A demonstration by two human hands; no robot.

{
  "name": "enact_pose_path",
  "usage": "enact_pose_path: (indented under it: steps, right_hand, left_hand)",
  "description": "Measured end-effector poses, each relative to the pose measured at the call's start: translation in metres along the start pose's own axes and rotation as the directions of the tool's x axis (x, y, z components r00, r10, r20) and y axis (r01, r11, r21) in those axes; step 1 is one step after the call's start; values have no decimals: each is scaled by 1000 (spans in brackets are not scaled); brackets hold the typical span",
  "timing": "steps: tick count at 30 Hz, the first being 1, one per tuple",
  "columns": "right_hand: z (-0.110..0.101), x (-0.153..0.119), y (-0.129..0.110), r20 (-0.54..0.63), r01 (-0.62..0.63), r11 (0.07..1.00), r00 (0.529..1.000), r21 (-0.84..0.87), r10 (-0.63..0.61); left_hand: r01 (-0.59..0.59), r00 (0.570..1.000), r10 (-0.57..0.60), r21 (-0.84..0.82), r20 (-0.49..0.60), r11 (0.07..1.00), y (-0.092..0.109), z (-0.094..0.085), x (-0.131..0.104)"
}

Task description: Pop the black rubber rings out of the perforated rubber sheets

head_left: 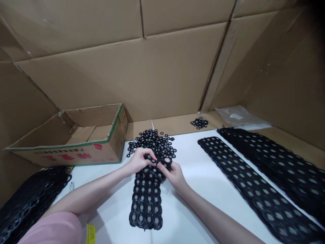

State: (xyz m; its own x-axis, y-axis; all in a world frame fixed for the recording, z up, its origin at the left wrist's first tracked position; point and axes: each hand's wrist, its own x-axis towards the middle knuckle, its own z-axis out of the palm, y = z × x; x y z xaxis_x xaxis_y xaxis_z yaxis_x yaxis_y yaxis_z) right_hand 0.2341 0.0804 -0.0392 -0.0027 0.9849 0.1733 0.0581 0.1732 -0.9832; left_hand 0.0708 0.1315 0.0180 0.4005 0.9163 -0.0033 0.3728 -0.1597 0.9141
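My left hand (140, 160) pinches a small black ring at the upper end of a black strip (146, 200) patterned with rows of round openings. Close beside it, my right hand (175, 173) grips the strip's top edge, thumb and fingers pressed together on it. The strip's lower part lies flat on the white table (188, 210). Directly behind both hands is a heap of loose black rings (152, 139). My fingers partly hide the strip's upper end.
An open cardboard box (83, 156) stands at the left, with a black stack (27, 200) in front. Long black strips (254, 183) lie at the right. A small ring pile (199, 123) and a clear plastic bag (238, 115) are near the cardboard wall (172, 78).
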Motion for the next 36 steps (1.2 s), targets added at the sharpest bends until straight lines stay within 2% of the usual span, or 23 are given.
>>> enact_pose_path:
  steps: [3, 8, 12, 19, 22, 29, 36]
  right_hand:
    - [1, 0, -3, 7, -56, 996, 998, 69, 56]
    - [1, 0, -7, -11, -92, 989, 996, 115, 93]
    - [1, -1, -7, 8, -131, 982, 991, 135, 131]
    - [1, 1, -8, -17, -59, 997, 998, 59, 60]
    - [0, 1, -7, -18, -79, 995, 997, 66, 81]
    - [-1, 0, -6, -11, -44, 997, 999, 58, 45]
    - [1, -1, -8, 23, -66, 994, 998, 90, 64]
  left_hand:
    - [-10, 1000, 11, 36, -14, 999, -2, -2, 1]
    - [-118, 989, 115, 29, 88, 993, -2, -15, 3]
    - [-130, 989, 125, 54, 75, 990, -4, -17, 2]
    - [-129, 988, 119, 109, 97, 986, -12, -16, -1]
    - [-143, 987, 132, 127, 92, 982, -12, -17, -4]
    - [-164, 982, 157, 69, 108, 984, -15, -16, -6]
    - [-210, 975, 192, 183, 111, 960, -19, -14, -4]
